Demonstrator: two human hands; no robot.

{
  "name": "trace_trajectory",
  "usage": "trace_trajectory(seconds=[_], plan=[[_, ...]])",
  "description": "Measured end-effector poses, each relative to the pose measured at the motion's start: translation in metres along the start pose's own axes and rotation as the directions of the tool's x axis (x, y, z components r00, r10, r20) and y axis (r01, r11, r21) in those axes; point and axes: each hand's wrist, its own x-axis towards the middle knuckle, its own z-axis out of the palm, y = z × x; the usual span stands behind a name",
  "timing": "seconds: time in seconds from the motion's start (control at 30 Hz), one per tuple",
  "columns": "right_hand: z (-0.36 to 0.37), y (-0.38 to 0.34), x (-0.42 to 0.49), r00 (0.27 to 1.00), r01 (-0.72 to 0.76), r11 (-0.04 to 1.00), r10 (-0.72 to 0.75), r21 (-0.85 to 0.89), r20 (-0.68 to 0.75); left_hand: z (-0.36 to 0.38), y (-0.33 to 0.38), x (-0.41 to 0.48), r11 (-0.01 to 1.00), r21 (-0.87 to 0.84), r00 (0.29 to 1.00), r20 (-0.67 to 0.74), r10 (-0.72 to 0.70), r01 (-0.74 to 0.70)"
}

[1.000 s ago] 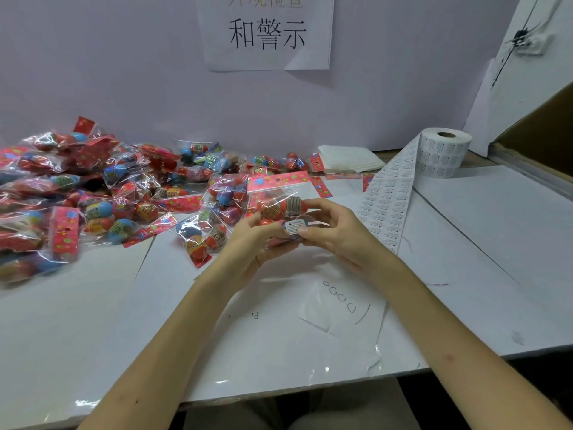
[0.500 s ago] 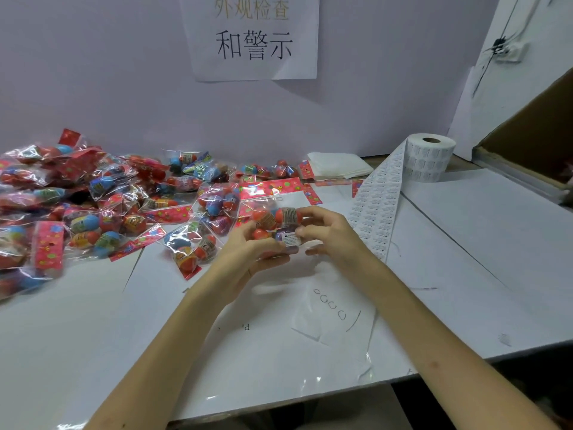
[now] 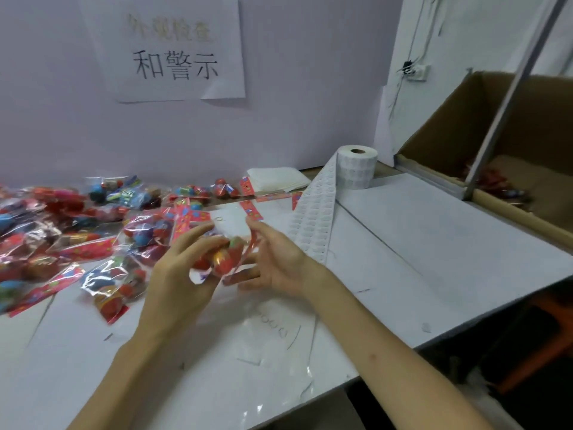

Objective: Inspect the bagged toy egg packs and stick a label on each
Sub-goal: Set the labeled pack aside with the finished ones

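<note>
pack (image 3: 224, 256) held over tabletop's (image 3: 434, 243) middle | left hand (image 3: 178, 276) fingers curled round it | right hand (image 3: 280, 263) against its right side, grip blurred, cannot tell | risk: slick pack could slip, drop into left-edge pile (image 3: 62, 240), get mixed

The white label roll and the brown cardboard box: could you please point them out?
White label roll (image 3: 357, 170): head view, on its curved printed side.
Brown cardboard box (image 3: 449, 125): head view, on its inner left wall.
</note>
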Motion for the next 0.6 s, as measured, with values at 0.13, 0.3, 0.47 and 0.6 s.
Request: trace_trajectory(seconds=[0.13,0.3,0.47,0.6], plan=[[-0.012,0.000,0.004,0.995,0.023,0.999,-0.021,0.028,-0.092,0.010,0.000,0.002,0.999,-0.024,0.995,0.092,0.040,-0.038],[-0.053,-0.028,-0.012,0.997,0.069,0.986,-0.075,-0.151,-0.033,0.011,-0.008,-0.001,0.993,-0.086,0.981,0.184,-0.065,0.082],[-0.132,-0.088,-0.042,0.945,0.227,0.952,-0.266,-0.207,-0.190,0.016,-0.013,0.001,0.992,-0.067,0.971,0.223,-0.090,0.107],[-0.202,-0.150,-0.071,0.587,0.742,0.632,-0.453,0.223,-0.670,0.020,-0.013,-0.003,0.982,-0.070,0.958,0.245,-0.153,0.174]])
